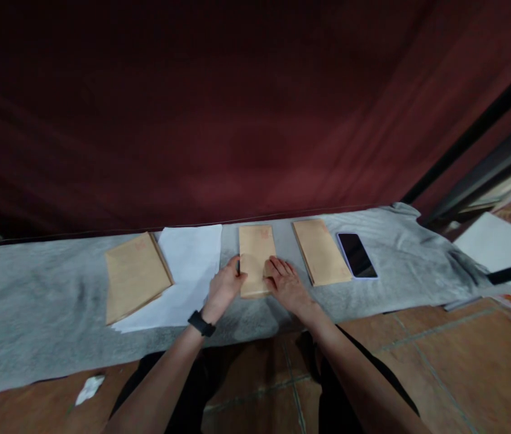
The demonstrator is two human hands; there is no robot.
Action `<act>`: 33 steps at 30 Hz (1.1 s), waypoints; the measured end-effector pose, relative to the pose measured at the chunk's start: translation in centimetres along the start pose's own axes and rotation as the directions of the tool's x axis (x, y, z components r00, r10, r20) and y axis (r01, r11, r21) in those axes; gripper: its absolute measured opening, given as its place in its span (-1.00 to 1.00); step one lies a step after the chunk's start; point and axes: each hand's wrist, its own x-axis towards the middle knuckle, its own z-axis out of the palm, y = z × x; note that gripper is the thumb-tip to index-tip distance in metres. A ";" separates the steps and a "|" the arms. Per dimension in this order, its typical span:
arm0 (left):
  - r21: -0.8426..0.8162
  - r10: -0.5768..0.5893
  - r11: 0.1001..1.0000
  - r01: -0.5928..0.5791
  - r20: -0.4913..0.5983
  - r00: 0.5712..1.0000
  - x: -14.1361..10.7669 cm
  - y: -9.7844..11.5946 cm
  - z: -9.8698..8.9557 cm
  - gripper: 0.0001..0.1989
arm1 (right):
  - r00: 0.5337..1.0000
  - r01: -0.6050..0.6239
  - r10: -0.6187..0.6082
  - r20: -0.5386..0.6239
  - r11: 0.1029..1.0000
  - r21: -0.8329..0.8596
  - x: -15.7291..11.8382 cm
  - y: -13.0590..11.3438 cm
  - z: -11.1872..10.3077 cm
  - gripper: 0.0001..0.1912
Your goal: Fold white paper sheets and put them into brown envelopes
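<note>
A brown paper envelope [254, 244] lies upright in front of me on a grey cloth [69, 289]. My left hand [227, 282], with a black watch on its wrist, pinches the envelope's left edge between thumb and fingers. Against the envelope's right side rests my right hand [285, 282], its fingers bent and close together on the paper; whether it grips anything cannot be seen. To the left, a stack of brown envelopes [135, 274] overlaps white paper sheets [196, 259]. Another pile of brown envelopes [323, 253] sits to the right.
A phone with a dark screen [357, 255] lies right of the right-hand pile. Dark red fabric [255, 120] hangs behind the cloth-covered surface. Black bars and a white sheet [499, 241] are at the far right. Crumpled white tissue [89, 389] lies on the tiled floor.
</note>
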 end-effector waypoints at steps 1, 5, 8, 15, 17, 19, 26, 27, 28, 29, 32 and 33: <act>0.105 0.077 0.992 -0.072 -0.042 0.996 0.0 0.4 0.2 -0.62 | 1.000 -0.004 0.004 0.000 1.000 -0.004 0.1 -0.1 0.0 -0.46; 0.317 0.477 0.824 -0.470 0.062 0.877 2.1 2.5 2.5 -0.58 | 1.000 -0.022 0.022 0.015 1.000 -0.008 0.6 -0.4 -0.1 -0.48; 0.330 0.547 0.736 -0.591 0.224 0.807 5.6 4.1 4.9 -0.50 | 0.999 -0.032 0.031 0.023 0.999 0.010 1.1 -0.4 -0.6 -0.50; 0.330 0.501 0.728 -0.601 0.342 0.795 10.8 3.9 7.1 -0.47 | 0.999 -0.032 0.031 0.029 0.999 0.042 1.6 -0.1 -1.2 -0.53; 0.350 0.506 0.711 -0.610 0.349 0.789 10.7 3.4 7.2 -0.45 | 0.999 -0.023 0.021 0.036 0.999 0.041 1.6 -0.1 -1.3 -0.53; 0.375 0.503 0.691 -0.618 0.365 0.784 10.2 2.9 7.2 -0.44 | 0.999 -0.017 0.015 0.048 0.999 0.041 1.6 0.0 -1.5 -0.54; 0.340 0.475 0.725 -0.600 0.385 0.792 6.9 1.8 6.1 -0.49 | 0.995 0.052 -0.066 0.075 0.982 0.183 2.0 1.8 -1.8 -0.64; 0.309 0.481 0.740 -0.598 0.378 0.791 6.3 1.6 5.9 -0.50 | 0.993 0.070 -0.091 0.077 0.968 0.239 2.1 2.2 -1.8 -0.63; 0.279 0.487 0.753 -0.596 0.373 0.790 5.7 1.3 5.6 -0.51 | 0.991 0.084 -0.111 0.075 0.951 0.297 2.1 2.5 -1.9 -0.61; 0.255 0.492 0.762 -0.595 0.369 0.788 5.0 1.0 5.4 -0.52 | 0.990 0.092 -0.125 0.070 0.931 0.354 2.1 2.8 -1.9 -0.60; 0.226 0.488 0.778 -0.586 0.371 0.790 3.1 0.1 4.7 -0.52 | 0.992 0.078 -0.119 0.052 0.867 0.492 2.0 3.5 -2.1 -0.62; 0.228 0.477 0.782 -0.581 0.381 0.792 2.4 -0.2 4.4 -0.52 | 0.993 0.064 -0.106 0.051 0.850 0.522 2.0 3.7 -2.1 -0.64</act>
